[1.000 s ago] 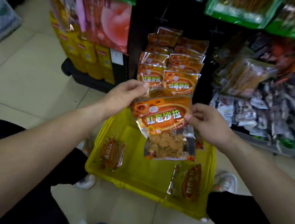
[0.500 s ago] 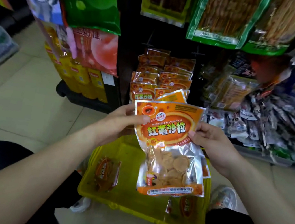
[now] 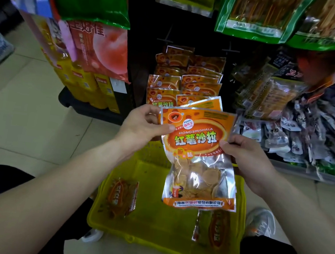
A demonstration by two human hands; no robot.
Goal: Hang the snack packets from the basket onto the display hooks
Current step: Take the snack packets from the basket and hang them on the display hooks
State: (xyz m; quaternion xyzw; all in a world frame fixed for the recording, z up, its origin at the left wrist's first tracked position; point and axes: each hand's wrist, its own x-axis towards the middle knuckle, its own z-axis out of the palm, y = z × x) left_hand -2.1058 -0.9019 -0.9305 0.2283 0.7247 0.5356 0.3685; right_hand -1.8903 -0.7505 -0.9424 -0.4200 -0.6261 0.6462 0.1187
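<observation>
A glossy orange snack packet [image 3: 193, 150], flat, with a clear foil-edged window showing round golden crisps, is being held upright above the yellow plastic basket [image 3: 148, 229]. The left hand [image 3: 140, 127] and right hand [image 3: 244, 157] are pinching its side edges, thumbs in front. Matching hung packets [image 3: 187, 80] are overlapping in rows on the dark rack behind.

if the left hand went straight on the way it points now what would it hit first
Probably the front hanging orange packets just beyond the left hand, which pinches the held packet; depth is unclear.
</observation>
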